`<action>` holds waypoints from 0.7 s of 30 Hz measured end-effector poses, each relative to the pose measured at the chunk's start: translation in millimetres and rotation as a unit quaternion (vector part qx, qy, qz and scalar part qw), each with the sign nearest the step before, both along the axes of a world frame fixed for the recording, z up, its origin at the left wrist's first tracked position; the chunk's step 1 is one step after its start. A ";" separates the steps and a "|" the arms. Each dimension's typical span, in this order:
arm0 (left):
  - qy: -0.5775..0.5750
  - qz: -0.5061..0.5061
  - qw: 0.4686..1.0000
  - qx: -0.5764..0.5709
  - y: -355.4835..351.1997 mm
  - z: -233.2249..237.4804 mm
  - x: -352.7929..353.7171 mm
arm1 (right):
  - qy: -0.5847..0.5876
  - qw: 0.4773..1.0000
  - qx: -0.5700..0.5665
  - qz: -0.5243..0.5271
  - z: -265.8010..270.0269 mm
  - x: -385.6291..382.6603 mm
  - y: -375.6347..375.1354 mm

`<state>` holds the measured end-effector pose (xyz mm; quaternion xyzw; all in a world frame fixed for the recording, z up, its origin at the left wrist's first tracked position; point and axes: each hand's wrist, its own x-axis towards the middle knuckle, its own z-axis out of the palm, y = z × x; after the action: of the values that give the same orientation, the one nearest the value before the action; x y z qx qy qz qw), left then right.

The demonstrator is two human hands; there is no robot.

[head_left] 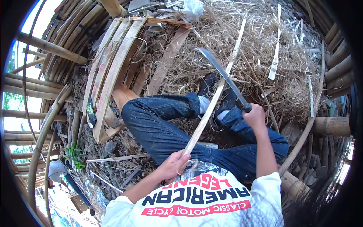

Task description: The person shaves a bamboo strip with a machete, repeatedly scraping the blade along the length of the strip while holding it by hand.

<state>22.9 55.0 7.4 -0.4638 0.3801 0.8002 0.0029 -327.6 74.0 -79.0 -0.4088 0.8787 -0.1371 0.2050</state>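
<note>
My left hand (174, 165) is closed around the near end of a long, pale bamboo strip (206, 117), close to my shirt. The strip slants away from me over my legs, its far end above the pile of shavings. In my right hand (254, 116) is the dark handle of a machete (223, 72). Its long, curved blade points forward and to the left, crossing the strip around its middle. A thin curled shaving (193, 165) hangs beside my left hand.
A slatted wooden crate (117, 72) lies tilted at the left. Straw-like shavings (261, 41) heap up ahead, with loose pale strips (276, 49) on them. A bamboo pole (302, 143) curves along the right, and bamboo railings (34, 87) stand on the left.
</note>
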 end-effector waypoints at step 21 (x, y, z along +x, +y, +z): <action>0.052 0.061 0.982 0.170 -6.8 3.2 3.7 | 0.060 0.997 -0.037 -0.043 -23.0 -15.8 -41.9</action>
<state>26.6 48.2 10.6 -0.4367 0.2091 0.8749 0.0134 -343.3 32.1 -102.0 -0.3853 0.9005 -0.1535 0.1308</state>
